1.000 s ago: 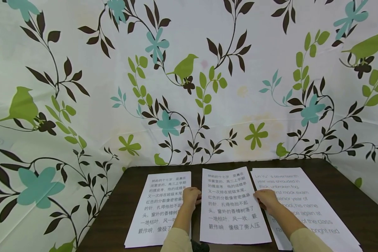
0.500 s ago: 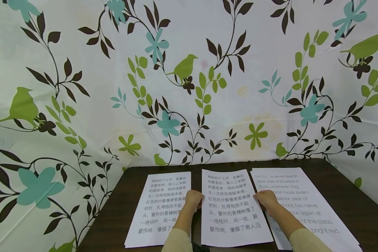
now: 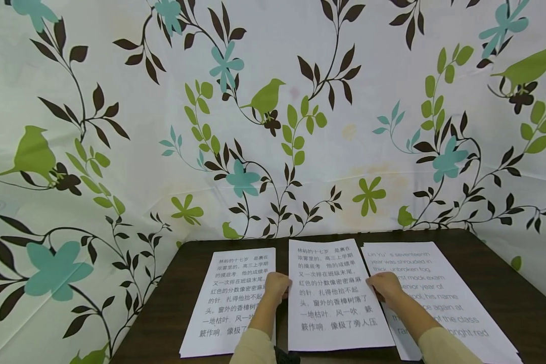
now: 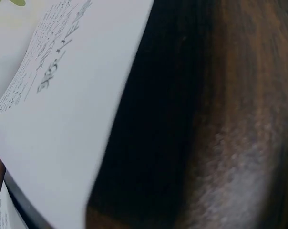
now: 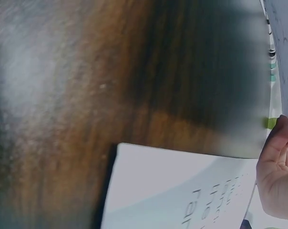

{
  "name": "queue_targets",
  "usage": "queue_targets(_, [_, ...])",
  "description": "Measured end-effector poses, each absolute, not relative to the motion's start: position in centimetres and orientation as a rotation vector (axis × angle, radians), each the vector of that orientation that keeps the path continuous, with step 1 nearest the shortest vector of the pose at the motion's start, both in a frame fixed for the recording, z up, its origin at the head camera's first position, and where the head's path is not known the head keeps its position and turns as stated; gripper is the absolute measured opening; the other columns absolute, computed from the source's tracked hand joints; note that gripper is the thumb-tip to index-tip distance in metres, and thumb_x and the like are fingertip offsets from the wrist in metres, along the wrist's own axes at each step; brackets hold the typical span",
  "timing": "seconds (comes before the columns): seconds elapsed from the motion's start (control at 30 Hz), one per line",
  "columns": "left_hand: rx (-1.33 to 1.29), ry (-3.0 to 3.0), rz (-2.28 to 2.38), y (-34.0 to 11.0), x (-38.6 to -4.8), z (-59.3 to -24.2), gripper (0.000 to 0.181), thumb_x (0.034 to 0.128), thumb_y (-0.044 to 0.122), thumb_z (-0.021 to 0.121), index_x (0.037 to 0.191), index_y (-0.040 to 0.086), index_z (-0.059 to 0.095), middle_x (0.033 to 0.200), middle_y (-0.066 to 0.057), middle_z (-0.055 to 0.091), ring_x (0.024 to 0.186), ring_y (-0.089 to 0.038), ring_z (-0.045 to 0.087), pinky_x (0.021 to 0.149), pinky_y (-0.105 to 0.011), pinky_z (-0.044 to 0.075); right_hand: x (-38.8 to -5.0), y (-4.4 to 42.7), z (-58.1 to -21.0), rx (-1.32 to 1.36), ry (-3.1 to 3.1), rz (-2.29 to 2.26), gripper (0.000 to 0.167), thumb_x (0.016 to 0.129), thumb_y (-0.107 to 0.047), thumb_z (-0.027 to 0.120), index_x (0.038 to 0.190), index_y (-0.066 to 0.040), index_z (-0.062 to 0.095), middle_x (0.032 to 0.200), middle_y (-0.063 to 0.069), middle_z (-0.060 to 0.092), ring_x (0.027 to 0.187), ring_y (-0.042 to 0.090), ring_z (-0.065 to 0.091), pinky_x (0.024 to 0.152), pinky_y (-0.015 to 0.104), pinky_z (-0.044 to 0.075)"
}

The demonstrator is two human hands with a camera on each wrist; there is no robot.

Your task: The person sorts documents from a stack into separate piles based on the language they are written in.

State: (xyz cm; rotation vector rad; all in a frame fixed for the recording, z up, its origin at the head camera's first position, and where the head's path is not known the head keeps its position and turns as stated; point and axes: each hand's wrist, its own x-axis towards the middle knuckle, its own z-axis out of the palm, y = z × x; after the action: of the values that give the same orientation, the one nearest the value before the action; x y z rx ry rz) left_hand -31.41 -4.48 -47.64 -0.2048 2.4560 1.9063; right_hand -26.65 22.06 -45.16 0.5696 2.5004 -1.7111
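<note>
Several sheets or a single sheet of printed paper [image 3: 332, 303], the middle one in the head view, is held by its two sides; how many sheets cannot be told. My left hand [image 3: 277, 287] grips its left edge, and my right hand [image 3: 387, 288] pinches the right edge, thumb and fingers together. In the left wrist view the paper [image 4: 82, 124] is raised off the table, with a dark shadow beneath it. Chinese characters cover its face. Both hands are partly over neighbouring papers.
To the left lies a paper stack [image 3: 232, 303] with Chinese text. On the right is an English-text stack [image 3: 455, 303], partly covered by my right forearm. The dark wooden table [image 3: 164, 303] meets a patterned cloth backdrop [image 3: 327, 197] behind.
The middle paper has dipped a little, then risen and shifted slightly left, my left hand moving with it. My right hand has barely moved and keeps its hold.
</note>
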Motion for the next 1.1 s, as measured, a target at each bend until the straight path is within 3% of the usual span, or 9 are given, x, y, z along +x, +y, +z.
queue_targets(0.63, [-0.272, 2.572, 1.756, -7.4, -31.7, -44.9, 0.012, 0.0737, 0.003, 0.052, 0.071, -0.004, 0.062, 0.059, -0.008, 0.055, 0.050, -0.015, 0.050, 0.045, -0.022, 0.042, -27.9, 19.4, -44.7, 0.444, 2.478, -1.875, 0.020, 0.076, -0.003, 0.050, 0.083, 0.015, 0.057, 0.062, 0.009, 0.056, 0.052, 0.016, 0.051, 0.048, 0.026, 0.043])
queue_targets(0.83, [-0.272, 2.591, 1.777, -8.6, -32.0, -44.7, 0.014, 0.0740, 0.002, 0.052, 0.079, -0.007, 0.062, 0.066, -0.009, 0.057, 0.055, -0.015, 0.055, 0.050, -0.025, 0.047, -28.2, 18.1, -44.7, 0.425, 2.454, -1.927, 0.022, 0.077, -0.002, 0.050, 0.089, 0.016, 0.056, 0.065, 0.009, 0.056, 0.053, 0.016, 0.051, 0.048, 0.026, 0.044])
queue_targets(1.1, [-0.299, 2.614, 1.776, -10.5, -32.4, -44.5, 0.016, 0.0732, -0.001, 0.050, 0.058, -0.001, 0.054, 0.048, -0.003, 0.047, 0.039, -0.008, 0.038, 0.037, -0.016, 0.033, -28.6, 16.2, -44.4, 0.409, 2.456, -1.957, 0.019, 0.078, -0.003, 0.050, 0.082, 0.012, 0.061, 0.061, 0.007, 0.056, 0.050, 0.015, 0.047, 0.048, 0.027, 0.040])
